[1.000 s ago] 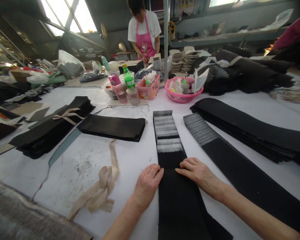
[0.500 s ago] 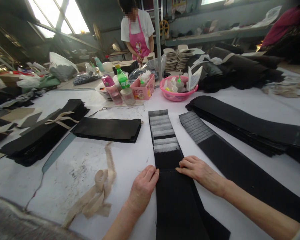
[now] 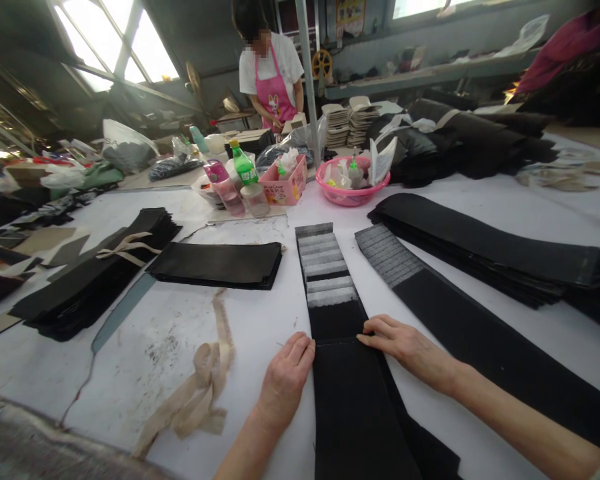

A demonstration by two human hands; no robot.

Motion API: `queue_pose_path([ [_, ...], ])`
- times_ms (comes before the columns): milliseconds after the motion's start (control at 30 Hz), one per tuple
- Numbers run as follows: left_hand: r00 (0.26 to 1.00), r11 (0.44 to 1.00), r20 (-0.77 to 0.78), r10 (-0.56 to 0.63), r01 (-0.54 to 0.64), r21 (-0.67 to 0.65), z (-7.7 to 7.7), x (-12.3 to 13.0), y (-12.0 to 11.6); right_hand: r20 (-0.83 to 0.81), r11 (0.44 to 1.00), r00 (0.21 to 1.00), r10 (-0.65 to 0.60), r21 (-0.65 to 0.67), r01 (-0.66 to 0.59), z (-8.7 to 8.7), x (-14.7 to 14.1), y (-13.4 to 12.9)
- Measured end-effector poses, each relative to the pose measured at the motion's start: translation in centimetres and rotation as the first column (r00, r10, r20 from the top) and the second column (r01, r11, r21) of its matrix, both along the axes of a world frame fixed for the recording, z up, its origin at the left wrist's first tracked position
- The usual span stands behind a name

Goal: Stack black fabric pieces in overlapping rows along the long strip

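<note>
A long black panel (image 3: pixel 355 407) of fabric or leather lies lengthwise in front of me, its far edge across a stack of black pieces with grey-white bands (image 3: pixel 324 255) at their far ends. At that edge's left corner, the fingers of my left hand (image 3: pixel 287 373) are pressed together on the panel. My right hand (image 3: pixel 410 350) pinches the right corner between thumb and fingers. Further right lies another stack of black strips (image 3: pixel 460 333) with a grey banded end. How many layers each hand grips is hidden.
Black stacks (image 3: pixel 217 263) and a beige cloth strip (image 3: pixel 205 380) lie to the left. More black pieces (image 3: pixel 480 233) are at right. A pink basin (image 3: pixel 350 195), a pink box (image 3: pixel 283 187) and a green bottle (image 3: pixel 243 163) stand beyond. A person in a pink apron (image 3: pixel 275 97) works behind.
The view has shifted slightly. Both hands stay at the panel's far corners, and the panel lies almost as before.
</note>
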State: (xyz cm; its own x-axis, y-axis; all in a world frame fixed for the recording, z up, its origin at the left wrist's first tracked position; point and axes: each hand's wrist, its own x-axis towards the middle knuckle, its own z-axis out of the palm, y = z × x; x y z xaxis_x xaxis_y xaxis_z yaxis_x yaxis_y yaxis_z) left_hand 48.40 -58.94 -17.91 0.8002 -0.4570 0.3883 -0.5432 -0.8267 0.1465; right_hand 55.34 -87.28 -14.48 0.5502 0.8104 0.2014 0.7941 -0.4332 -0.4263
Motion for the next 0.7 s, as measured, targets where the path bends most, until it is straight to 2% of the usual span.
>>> queue_pose_path([
  [167, 0.999, 0.999, -0.045, 0.006, -0.008, -0.048, -0.1, -0.2, 0.0, -0.023, 0.996, 0.996, -0.092, 0.016, 0.092, -0.3, -0.9, -1.3],
  [267, 0.997, 0.996, -0.073, 0.009, -0.016, -0.086, 0.0, -0.3, -0.1, -0.013, 0.974, 0.974, -0.226, 0.013, 0.226, 0.1, -1.3, -1.3],
  [333, 0.996, 0.994, -0.091, 0.017, -0.026, -0.105, 0.0, -0.3, -0.1, -0.036, 0.945, 0.946, -0.323, 0.043, 0.325, 0.7, -1.4, -0.3],
  [400, 0.994, 0.992, -0.11, 0.026, -0.039, -0.119, 0.1, -0.4, -0.2, -0.059, 0.928, 0.928, -0.367, 0.046, 0.37, 1.4, -1.5, 1.5],
  [567, 0.99, 0.984, -0.132, 0.058, -0.079, -0.162, 0.2, -0.4, -0.2, -0.021, 0.915, 0.927, -0.374, -0.173, 0.365, 2.4, -1.4, 6.1],
  [700, 0.985, 0.967, -0.144, 0.095, -0.126, -0.223, -0.1, -0.4, -0.1, -0.253, 0.899, 0.866, -0.431, -0.209, 0.386, 2.3, -0.6, 6.8],
])
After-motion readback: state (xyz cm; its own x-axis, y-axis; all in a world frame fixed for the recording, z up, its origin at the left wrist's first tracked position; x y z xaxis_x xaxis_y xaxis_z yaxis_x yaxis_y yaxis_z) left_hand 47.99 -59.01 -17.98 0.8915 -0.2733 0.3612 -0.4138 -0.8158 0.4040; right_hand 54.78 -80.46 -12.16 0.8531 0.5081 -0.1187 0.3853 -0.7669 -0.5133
